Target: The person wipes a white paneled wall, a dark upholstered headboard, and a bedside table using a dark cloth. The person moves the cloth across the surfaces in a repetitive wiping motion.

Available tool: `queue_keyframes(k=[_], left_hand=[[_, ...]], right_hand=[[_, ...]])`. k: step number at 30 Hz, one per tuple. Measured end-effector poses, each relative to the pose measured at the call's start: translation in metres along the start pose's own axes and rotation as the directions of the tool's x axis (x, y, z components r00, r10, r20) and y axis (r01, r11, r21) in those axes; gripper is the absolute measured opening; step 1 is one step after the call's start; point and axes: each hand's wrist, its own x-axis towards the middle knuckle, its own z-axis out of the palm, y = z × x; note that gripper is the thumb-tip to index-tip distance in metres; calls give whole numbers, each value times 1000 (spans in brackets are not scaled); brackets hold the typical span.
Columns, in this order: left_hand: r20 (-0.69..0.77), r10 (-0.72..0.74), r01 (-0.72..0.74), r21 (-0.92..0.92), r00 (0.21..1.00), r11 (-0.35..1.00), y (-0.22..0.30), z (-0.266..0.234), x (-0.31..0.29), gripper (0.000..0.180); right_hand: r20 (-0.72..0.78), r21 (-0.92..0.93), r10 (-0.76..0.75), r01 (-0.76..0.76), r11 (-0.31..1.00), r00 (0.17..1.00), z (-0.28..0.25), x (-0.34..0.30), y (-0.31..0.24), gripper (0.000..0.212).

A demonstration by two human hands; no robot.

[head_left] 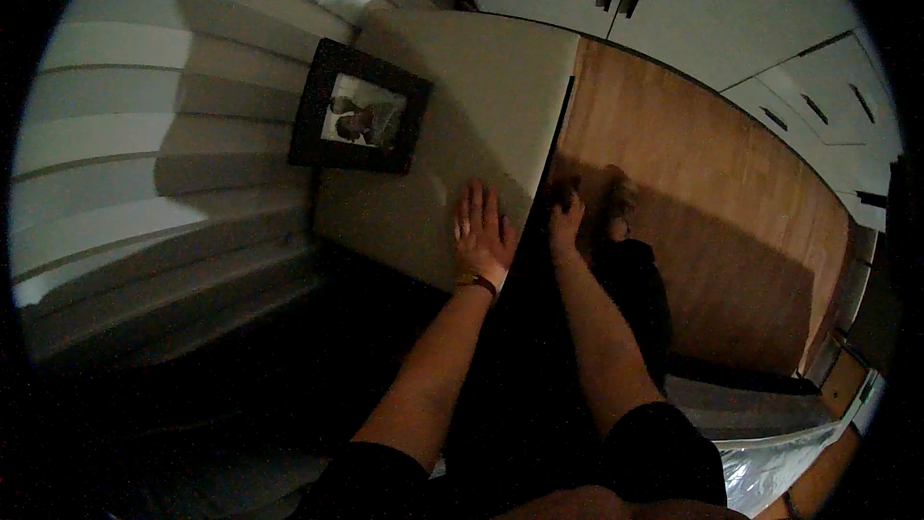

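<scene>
My left hand (480, 229) lies flat with fingers stretched on the pale top of a low cabinet or table (481, 77), close to its right edge. A band circles that wrist. A black-framed photo (411, 130) rests on the same top, beyond and left of this hand. Just right of the dark edge, my right hand (566, 220) is low, its fingers bent and drawn together. Dim light hides what they hold, if anything.
Pleated pale curtains or blinds (115, 125) hang along the left. White cabinets (751, 10) with dark handles stand at the far side. Wooden floor (712, 154) lies to the right, with my foot (618, 197) on it. Clear plastic sheeting (775, 467) shows at lower right.
</scene>
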Motion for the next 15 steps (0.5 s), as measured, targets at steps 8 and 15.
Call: queue_keyframes(k=[8,15], left_hand=[[-37,23,-24,-28,999,999,7,-1,4,52],[-53,-11,8,-61,999,998,0,4,2,52]], right_hand=[[281,17,-272,279,960,920,15,19,56,42],[325,204,137,-210,956,936,-6,-109,41,40]])
